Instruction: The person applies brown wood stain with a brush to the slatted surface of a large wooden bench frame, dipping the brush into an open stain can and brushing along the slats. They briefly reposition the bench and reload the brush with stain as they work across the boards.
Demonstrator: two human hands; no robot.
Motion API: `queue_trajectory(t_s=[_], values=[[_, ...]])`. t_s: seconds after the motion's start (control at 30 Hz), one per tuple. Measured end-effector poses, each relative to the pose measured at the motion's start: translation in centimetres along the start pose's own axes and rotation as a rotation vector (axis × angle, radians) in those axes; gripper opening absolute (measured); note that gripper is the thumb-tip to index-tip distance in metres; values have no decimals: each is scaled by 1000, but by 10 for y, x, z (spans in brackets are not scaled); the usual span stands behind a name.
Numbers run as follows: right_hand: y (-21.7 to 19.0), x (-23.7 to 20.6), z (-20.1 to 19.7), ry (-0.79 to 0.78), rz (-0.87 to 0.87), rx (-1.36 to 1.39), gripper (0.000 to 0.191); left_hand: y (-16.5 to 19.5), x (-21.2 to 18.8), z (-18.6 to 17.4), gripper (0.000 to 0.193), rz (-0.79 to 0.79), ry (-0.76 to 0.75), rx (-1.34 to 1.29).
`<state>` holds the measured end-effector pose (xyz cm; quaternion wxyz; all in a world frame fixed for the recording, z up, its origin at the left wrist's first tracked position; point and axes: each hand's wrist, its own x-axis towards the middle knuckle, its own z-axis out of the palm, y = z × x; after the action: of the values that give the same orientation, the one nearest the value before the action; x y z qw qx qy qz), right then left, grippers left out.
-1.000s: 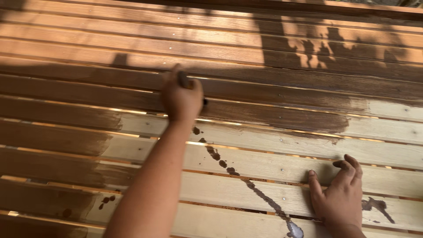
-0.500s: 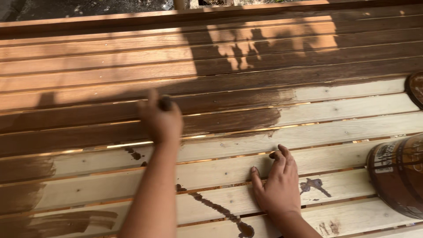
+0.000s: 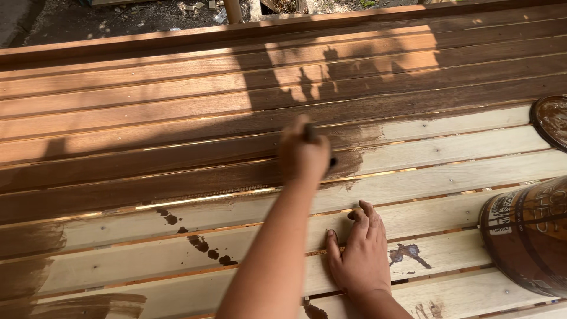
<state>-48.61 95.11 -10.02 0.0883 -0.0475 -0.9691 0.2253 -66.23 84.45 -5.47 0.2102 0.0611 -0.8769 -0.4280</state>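
1. Nearest the camera, the right hand [image 3: 361, 255] lies flat, palm down, on a pale bare slat of the counter [image 3: 118, 248], just left of the can. Its fingers [image 3: 367, 214] are spread a little and hold nothing; they only press on the wood.
2. The can [image 3: 527, 236], brown and streaked with stain, stands at the right edge of the view, touching the pale slats. Between it and the right hand sits a dark blotch [image 3: 407, 253] of stain on the wood.
3. Left of the can, beyond the forearm, a trail of dark drips [image 3: 198, 242] runs across two pale slats. At the lower left corner, well apart from the can, brown swipes [image 3: 35, 266] cover the slat ends.
4. Farther up, the left hand [image 3: 304, 155] reaches out from the near edge, up and left of the can. Its fingers are curled tight around a brush [image 3: 322, 147], of which only a dark bit shows past the fist; the picture is blurred here.
5. The brush meets the counter just where the dark stained wood ends and the pale wood begins, on a slat above the can.
6. A round lid [image 3: 552, 121], brown on top, lies on the counter just above the can, cut off by the right edge.
7. Farthest from the can, the upper slats are all stained dark brown, with leafy shadows and sunlit patches across them.
8. Past the far rim is ground [image 3: 136, 18] with scattered litter.
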Motion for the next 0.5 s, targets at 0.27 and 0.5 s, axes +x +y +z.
queue_trajectory(t_s=[0.27, 0.5], values=[[-7, 4, -5, 18, -13, -13, 63, -199, 31, -248, 26, -165, 242, 463], [-7, 5, -3, 29, -37, -50, 64, -182, 19, -302, 36, -75, 209, 864]])
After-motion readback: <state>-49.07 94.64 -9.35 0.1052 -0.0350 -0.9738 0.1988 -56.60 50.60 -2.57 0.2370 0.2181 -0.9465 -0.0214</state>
